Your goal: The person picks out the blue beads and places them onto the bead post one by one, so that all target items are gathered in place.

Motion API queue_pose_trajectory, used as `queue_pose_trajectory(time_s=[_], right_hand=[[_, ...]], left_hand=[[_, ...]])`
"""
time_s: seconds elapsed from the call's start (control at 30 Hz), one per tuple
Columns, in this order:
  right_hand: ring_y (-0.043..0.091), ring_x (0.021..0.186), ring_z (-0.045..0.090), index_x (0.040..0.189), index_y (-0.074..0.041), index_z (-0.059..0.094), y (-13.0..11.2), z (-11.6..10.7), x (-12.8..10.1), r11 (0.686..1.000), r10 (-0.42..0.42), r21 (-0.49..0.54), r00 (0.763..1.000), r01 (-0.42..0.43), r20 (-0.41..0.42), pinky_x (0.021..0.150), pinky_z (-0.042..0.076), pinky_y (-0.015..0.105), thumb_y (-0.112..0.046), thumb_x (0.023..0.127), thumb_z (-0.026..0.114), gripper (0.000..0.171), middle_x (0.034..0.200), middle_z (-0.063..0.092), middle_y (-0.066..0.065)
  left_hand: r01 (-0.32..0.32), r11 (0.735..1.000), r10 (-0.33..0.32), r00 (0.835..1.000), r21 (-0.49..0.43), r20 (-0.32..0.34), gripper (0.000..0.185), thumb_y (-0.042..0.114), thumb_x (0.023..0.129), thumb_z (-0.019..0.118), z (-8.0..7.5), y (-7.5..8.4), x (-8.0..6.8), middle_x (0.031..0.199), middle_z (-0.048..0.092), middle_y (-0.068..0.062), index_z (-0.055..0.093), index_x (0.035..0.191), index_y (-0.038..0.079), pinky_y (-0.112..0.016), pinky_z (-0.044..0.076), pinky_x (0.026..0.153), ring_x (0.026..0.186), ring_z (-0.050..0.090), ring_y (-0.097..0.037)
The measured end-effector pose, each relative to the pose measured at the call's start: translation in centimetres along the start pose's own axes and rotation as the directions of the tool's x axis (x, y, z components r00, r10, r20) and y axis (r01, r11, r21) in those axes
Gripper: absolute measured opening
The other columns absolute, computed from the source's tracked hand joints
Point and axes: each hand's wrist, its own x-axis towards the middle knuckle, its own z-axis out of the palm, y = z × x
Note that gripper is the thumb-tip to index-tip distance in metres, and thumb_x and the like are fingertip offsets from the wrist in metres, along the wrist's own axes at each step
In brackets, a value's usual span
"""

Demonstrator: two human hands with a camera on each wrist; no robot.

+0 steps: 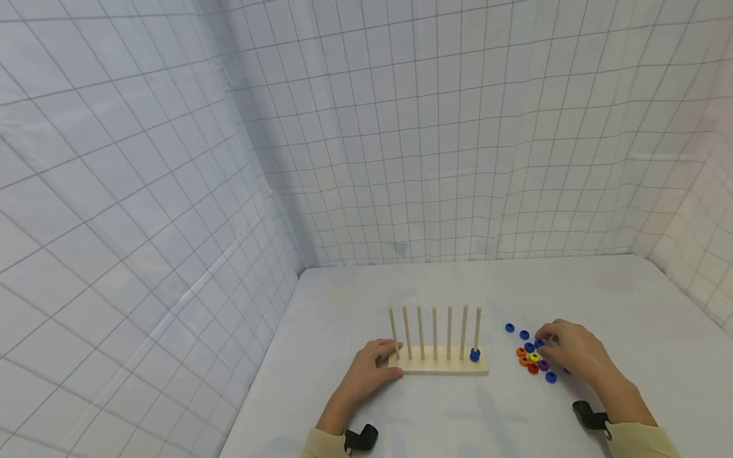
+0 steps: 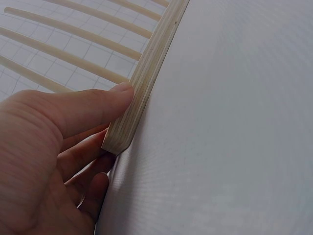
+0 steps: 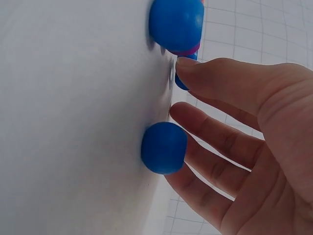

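Note:
A wooden peg board (image 1: 441, 364) with several upright pegs stands on the white table. One blue ring (image 1: 474, 355) sits low on its rightmost peg. My left hand (image 1: 385, 364) grips the board's left end; in the left wrist view the thumb (image 2: 115, 100) presses the layered edge of the base (image 2: 149, 68) and the fingers curl round its corner. My right hand (image 1: 545, 340) hovers over a cluster of loose rings (image 1: 532, 357). In the right wrist view its thumb tip touches a small blue ring (image 3: 181, 84), its fingers are spread, and another blue ring (image 3: 164, 148) lies by them.
Blue (image 1: 509, 327), orange (image 1: 520, 351), yellow, purple and red (image 1: 532, 368) rings lie right of the board. White gridded walls enclose the table at the left, back and right. A large blue ring (image 3: 176, 23) fills the top of the right wrist view.

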Motion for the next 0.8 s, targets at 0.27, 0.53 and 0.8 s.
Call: queue_pose_trajectory(time_s=[0.27, 0.53, 0.8], right_hand=[[0.03, 0.091, 0.061, 0.106, -0.009, 0.074, -0.5, -0.3, 0.0, 0.999, 0.032, 0.008, 0.999, -0.032, 0.019, 0.076, 0.052, 0.052, -0.019, 0.083, 0.081, 0.026, 0.1, 0.067, 0.008], [0.032, 0.091, 0.061, 0.11, -0.007, 0.073, -1.2, -0.9, 0.0, 0.996, 0.08, 0.024, 0.996, -0.081, 0.032, 0.079, 0.052, 0.055, -0.016, 0.084, 0.078, 0.028, 0.103, 0.068, 0.013], [0.028, 0.087, 0.062, 0.113, -0.005, 0.072, -1.7, -1.4, -0.2, 0.997, 0.065, 0.026, 0.997, -0.066, 0.032, 0.078, 0.054, 0.052, -0.013, 0.085, 0.077, 0.029, 0.101, 0.069, 0.011]], left_hand=[[0.012, 1.0, -0.012, 1.0, -0.008, 0.0, 0.054, 0.037, 0.085, 0.081, -0.1, -0.1, -0.1, 0.137, 0.06, 0.0, 0.067, 0.134, 0.018, -0.051, 0.039, 0.109, 0.133, 0.048, -0.027], [0.01, 1.0, -0.01, 1.0, -0.007, -0.003, 0.054, 0.036, 0.085, 0.081, 0.0, 0.0, 0.1, 0.136, 0.061, 0.001, 0.068, 0.133, 0.017, -0.051, 0.039, 0.109, 0.133, 0.049, -0.027], [0.024, 1.0, -0.024, 1.0, 0.008, -0.004, 0.053, 0.034, 0.084, 0.081, 0.1, 0.2, 0.0, 0.136, 0.061, 0.001, 0.068, 0.133, 0.017, -0.049, 0.039, 0.109, 0.133, 0.049, -0.026]])
